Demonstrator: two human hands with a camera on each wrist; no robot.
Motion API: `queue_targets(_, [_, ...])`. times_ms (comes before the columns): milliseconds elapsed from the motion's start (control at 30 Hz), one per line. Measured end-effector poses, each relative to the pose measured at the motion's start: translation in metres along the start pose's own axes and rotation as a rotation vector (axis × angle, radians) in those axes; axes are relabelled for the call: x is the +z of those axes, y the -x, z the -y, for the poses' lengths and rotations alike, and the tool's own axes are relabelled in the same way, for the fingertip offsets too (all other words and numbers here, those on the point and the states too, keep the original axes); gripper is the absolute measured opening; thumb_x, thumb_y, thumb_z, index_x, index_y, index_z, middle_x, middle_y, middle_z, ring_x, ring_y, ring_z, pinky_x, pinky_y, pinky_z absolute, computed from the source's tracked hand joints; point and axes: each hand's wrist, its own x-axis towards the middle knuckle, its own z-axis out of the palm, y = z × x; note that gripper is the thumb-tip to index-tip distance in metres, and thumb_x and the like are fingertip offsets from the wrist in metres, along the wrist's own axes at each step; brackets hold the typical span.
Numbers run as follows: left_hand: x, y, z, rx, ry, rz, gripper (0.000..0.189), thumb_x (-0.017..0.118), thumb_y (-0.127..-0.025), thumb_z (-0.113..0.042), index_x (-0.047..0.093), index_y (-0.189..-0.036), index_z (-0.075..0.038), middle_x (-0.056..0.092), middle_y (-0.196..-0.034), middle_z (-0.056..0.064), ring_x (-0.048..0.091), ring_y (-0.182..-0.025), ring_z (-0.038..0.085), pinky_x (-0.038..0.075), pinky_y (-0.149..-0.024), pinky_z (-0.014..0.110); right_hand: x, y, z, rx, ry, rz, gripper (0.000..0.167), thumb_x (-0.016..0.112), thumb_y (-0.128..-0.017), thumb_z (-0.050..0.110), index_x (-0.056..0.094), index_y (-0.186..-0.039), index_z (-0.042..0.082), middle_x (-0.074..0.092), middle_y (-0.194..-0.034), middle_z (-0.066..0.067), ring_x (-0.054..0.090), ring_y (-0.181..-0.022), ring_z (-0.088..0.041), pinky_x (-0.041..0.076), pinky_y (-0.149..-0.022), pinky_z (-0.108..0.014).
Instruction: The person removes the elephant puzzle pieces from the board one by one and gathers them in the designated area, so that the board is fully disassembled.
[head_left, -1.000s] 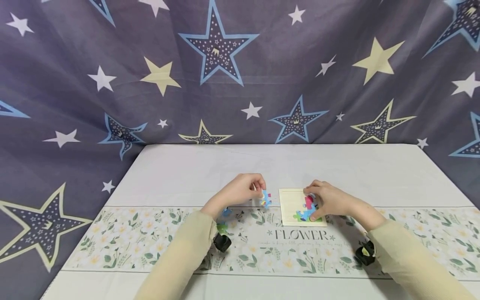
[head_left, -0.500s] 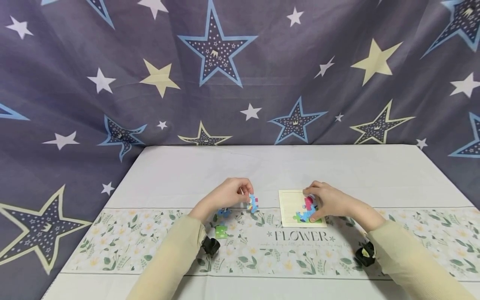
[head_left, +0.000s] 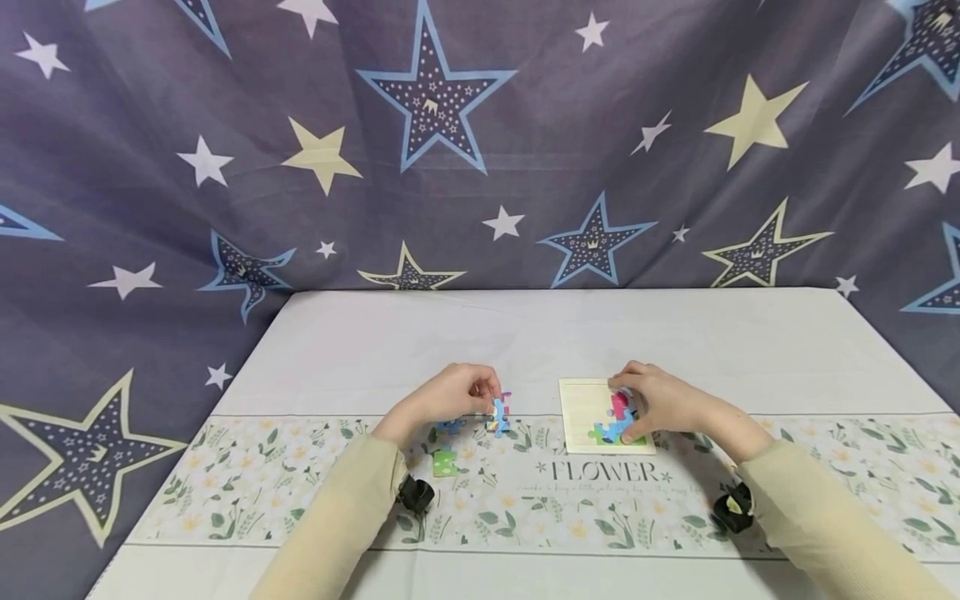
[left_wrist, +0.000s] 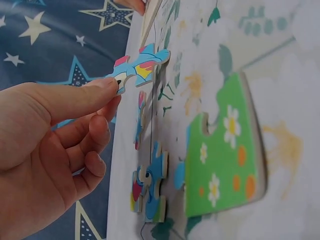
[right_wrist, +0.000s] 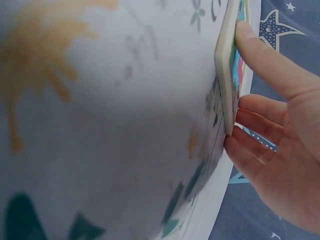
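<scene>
My left hand (head_left: 448, 395) pinches a blue jigsaw puzzle piece (left_wrist: 142, 66) between thumb and index finger. The piece carries pink and yellow patches and is tilted above the tablecloth. To the right, my right hand (head_left: 667, 403) holds the right edge of a pale puzzle board (head_left: 581, 410). In the right wrist view its thumb (right_wrist: 265, 55) presses on the picture side, while the other fingers rest along the board's edge. Joined blue, red and green pieces (head_left: 617, 427) fill part of the board's right side, partly covered by that hand.
A green piece with daisies (left_wrist: 225, 155) lies below my left hand. Beside it is a blue piece with an eye (left_wrist: 156, 175), and a further piece (left_wrist: 140, 120) shows edge-on. A flowered band (head_left: 315, 475) crosses the white tablecloth (head_left: 375, 333); a starry curtain (head_left: 480, 167) hangs behind.
My left hand has drawn back left from beside the board with its piece, lowering and turning it. The green piece has come into fuller view. My right hand stays at the board.
</scene>
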Motion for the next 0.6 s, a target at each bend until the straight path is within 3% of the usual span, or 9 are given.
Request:
queue_targets(333, [0.0024,0.0008,0.0031,0.009,-0.013,0.007,0.007,0.064,-0.083,-0.005,0.062,-0.088,-0.009,0.057,-0.07,-0.002,0.049,-0.06,0.01,0.043,-0.06,0.024,0.0003,0.0009,-0.0004,-0.005,-0.003,-0.008,0.079,0.081,-0.061,0.041,0.053,-0.123,0.001,0.05,-0.116,-0.011,0.047,-0.106,-0.03,0.04,-0.089,-0.047])
queue_targets(600, [0.0052,0.0045,0.0048,-0.032,-0.027,0.016,0.009,0.065,-0.081,-0.006,0.063,-0.09,-0.008,0.058,-0.07,-0.002,0.054,-0.063,0.012,0.045,-0.064,0.026,0.0002,0.0001,0.0003,-0.009,-0.002,-0.006,0.08,0.08,-0.061,0.043,0.053,-0.123,0.0,0.05,-0.117,-0.012,0.046,-0.108,-0.032,0.04,-0.09,-0.049])
